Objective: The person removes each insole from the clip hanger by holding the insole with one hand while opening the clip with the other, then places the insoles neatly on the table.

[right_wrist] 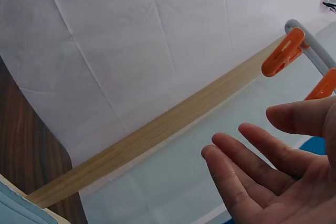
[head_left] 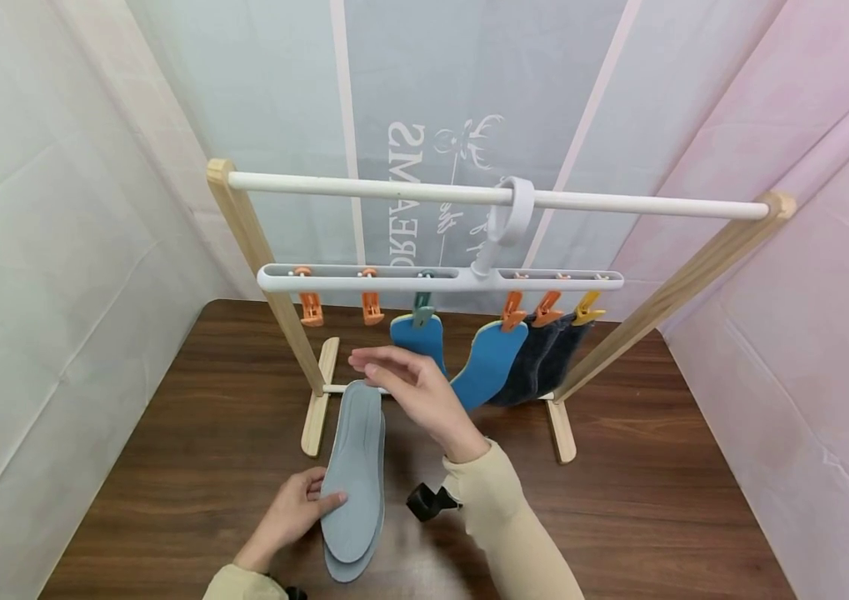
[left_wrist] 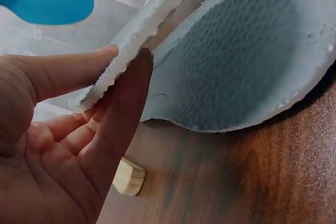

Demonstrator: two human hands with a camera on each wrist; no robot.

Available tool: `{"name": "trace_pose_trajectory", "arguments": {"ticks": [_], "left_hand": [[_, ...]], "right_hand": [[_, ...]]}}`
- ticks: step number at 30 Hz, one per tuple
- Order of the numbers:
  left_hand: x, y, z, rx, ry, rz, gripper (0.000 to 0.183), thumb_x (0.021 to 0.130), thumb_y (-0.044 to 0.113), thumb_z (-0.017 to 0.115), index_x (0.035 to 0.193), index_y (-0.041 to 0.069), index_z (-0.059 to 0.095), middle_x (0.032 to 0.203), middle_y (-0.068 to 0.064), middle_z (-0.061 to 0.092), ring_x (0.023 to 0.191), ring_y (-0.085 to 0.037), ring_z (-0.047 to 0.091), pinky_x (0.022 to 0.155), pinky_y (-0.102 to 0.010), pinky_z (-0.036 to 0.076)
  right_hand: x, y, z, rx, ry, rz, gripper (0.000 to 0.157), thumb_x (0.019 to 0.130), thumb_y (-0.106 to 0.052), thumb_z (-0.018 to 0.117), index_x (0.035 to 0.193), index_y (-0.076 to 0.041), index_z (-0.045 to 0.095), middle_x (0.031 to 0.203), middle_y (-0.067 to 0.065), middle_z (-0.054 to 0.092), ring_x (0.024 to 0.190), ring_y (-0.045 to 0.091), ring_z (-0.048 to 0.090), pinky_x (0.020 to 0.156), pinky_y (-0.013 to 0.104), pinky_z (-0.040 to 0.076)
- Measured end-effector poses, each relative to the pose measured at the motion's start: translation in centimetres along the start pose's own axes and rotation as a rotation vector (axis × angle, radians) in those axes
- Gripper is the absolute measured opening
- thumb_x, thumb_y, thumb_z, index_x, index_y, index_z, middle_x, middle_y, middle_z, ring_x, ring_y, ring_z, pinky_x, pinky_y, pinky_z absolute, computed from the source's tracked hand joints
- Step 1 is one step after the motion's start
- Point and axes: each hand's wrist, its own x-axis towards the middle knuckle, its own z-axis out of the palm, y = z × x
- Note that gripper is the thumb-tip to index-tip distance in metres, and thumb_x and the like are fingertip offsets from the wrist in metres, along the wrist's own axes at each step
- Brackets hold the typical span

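My left hand pinches the edge of a grey insole between thumb and fingers, its toe end pointing at the rack. Seen edge-on in the left wrist view, this insole is raised over a second grey insole that lies on the wooden table. My right hand hovers by the toe end of the held insole with fingers extended and nothing in it. In front of that hand, two orange clips hang from the left part of a white clip hanger and hold nothing.
The hanger hooks over the white rod of a wooden rack. A green clip and an orange clip hold blue insoles. Farther right, orange and yellow clips hold dark cloth. White sheets surround the table.
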Motion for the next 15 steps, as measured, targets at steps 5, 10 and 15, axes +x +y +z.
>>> {"name": "trace_pose_trajectory", "arguments": {"ticks": [5, 10, 15], "left_hand": [[0.1, -0.4, -0.1, -0.003, -0.048, -0.003, 0.041, 0.085, 0.009, 0.071, 0.113, -0.017, 0.057, 0.096, -0.021, 0.07, 0.084, -0.022, 0.069, 0.066, -0.024, 0.055], [0.1, -0.9, -0.1, -0.002, -0.097, -0.018, 0.041, 0.086, 0.011, 0.07, 0.113, -0.018, 0.057, 0.093, -0.019, 0.071, 0.08, -0.018, 0.068, 0.065, -0.024, 0.054], [-0.1, -1.2, -0.1, -0.022, -0.126, -0.039, 0.042, 0.087, 0.012, 0.07, 0.112, -0.019, 0.056, 0.092, -0.019, 0.071, 0.079, -0.015, 0.067, 0.065, -0.024, 0.053]], "right_hand": [[-0.5, 0.3, -0.8, 0.013, 0.001, -0.021, 0.035, 0.1, -0.023, 0.053, 0.128, -0.004, 0.058, 0.13, 0.014, 0.059, 0.119, 0.022, 0.058, 0.1, 0.036, 0.048], [-1.1, 0.3, -1.6, 0.005, 0.012, -0.027, 0.032, 0.1, -0.025, 0.053, 0.126, -0.008, 0.061, 0.125, 0.015, 0.063, 0.114, 0.024, 0.062, 0.097, 0.04, 0.049], [-1.7, 0.2, -2.1, -0.005, 0.043, -0.036, 0.03, 0.099, -0.024, 0.054, 0.124, -0.009, 0.062, 0.118, 0.014, 0.066, 0.107, 0.023, 0.065, 0.092, 0.041, 0.051]]}}
